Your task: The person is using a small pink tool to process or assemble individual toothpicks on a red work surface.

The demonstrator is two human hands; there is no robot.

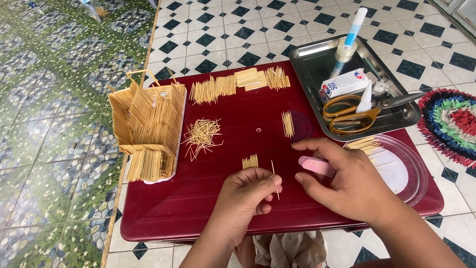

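Observation:
My left hand (248, 194) pinches a single thin toothpick (274, 179), held nearly upright over the dark red table (163, 208). My right hand (342, 181) grips a small pink tool (312, 165) just to the right of the toothpick. A small bundle of cut toothpicks (250, 161) lies just above my left hand. A model house built of toothpicks (146, 131) stands at the table's left edge. A loose heap of toothpicks (202, 136) lies beside it.
Rows of glued toothpicks (238, 84) lie along the far edge, with another small bundle (287, 124) mid-table. A metal tray (310, 57) holds orange-handled scissors (354, 111), a white box (344, 83) and a glue bottle (348, 42). A clear round lid (409, 171) holds more toothpicks. A colourful rug (451, 124) lies right.

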